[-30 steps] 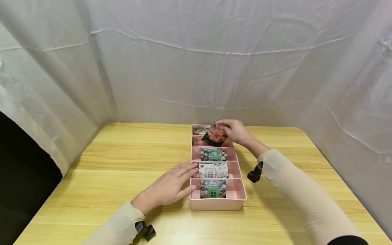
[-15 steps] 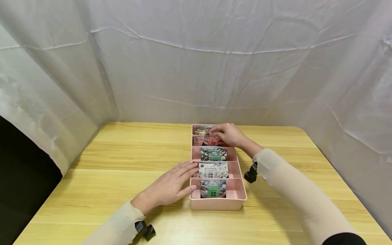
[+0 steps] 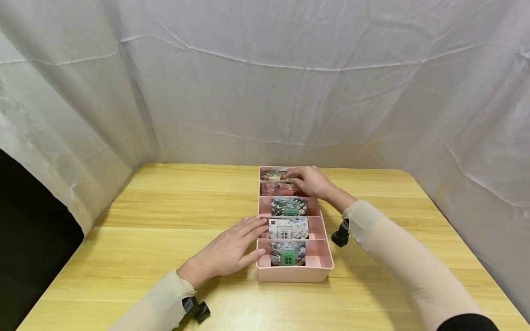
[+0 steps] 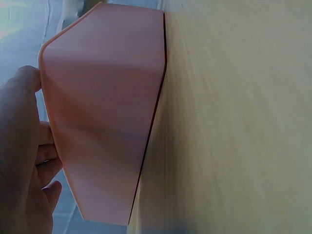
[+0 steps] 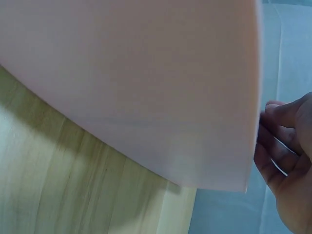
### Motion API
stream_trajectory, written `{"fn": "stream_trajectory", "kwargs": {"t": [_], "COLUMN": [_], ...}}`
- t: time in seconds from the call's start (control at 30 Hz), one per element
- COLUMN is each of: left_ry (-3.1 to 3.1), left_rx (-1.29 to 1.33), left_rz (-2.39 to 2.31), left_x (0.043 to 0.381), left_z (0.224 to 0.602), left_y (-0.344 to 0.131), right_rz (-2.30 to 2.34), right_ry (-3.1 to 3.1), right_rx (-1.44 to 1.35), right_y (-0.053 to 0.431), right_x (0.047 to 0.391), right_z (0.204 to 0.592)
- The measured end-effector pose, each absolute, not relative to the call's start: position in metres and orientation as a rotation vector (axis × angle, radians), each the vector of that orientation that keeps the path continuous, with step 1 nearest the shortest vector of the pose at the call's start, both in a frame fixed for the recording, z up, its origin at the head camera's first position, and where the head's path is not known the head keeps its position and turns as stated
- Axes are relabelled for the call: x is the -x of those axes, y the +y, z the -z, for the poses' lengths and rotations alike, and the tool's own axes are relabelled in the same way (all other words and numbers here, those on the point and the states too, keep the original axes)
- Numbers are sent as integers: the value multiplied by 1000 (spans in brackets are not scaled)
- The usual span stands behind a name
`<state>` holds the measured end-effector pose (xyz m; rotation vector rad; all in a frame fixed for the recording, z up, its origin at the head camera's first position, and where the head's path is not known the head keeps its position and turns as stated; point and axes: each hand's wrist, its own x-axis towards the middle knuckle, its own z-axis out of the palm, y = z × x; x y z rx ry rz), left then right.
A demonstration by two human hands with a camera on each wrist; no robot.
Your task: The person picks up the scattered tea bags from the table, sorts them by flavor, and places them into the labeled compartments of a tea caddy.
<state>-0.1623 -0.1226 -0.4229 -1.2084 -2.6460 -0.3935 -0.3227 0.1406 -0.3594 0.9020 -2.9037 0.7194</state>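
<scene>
A long pink divided box [image 3: 295,275] stands on the table, with a flat printed sachet upright in each nearer compartment. My left hand [image 3: 232,248] rests on the box's left rim with fingers extended; its fingertips [image 4: 33,78] touch the rim in the left wrist view. My right hand [image 3: 312,181] reaches over the right rim at the far end, above the red sachets [image 3: 278,189], which sit low in the second compartment from the back. Its fingers [image 5: 280,146] bend loosely over the rim in the right wrist view; some tips are hidden behind the wall.
Nearer compartments hold a dark green sachet [image 3: 289,207], a white sachet [image 3: 288,228] and a green-labelled sachet [image 3: 288,254]. A multicoloured sachet [image 3: 273,174] sits in the rearmost one. Beyond the wooden table [image 3: 186,207] hangs a pale curtain [image 3: 265,101].
My right hand has moved slightly left and lowered the red sachet, earlier tilted above the rim, into the second compartment from the back. My left hand stays in place.
</scene>
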Motion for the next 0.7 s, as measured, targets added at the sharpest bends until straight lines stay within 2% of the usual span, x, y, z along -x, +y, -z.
{"fn": "stream_trajectory", "kwargs": {"t": [0.33,0.7], "left_ry": [-2668,-2710], "left_rx": [1193,1207], "left_rz": [367,290], "left_x": [162,162], "left_z": [422,418], "left_y": [-127,-133], "right_rz": [-760,-637], "right_ry": [-2831,-2762], "right_rx": [-831,-915], "right_y": [156,177], "right_x": [312,296], "right_z": [353,356]}}
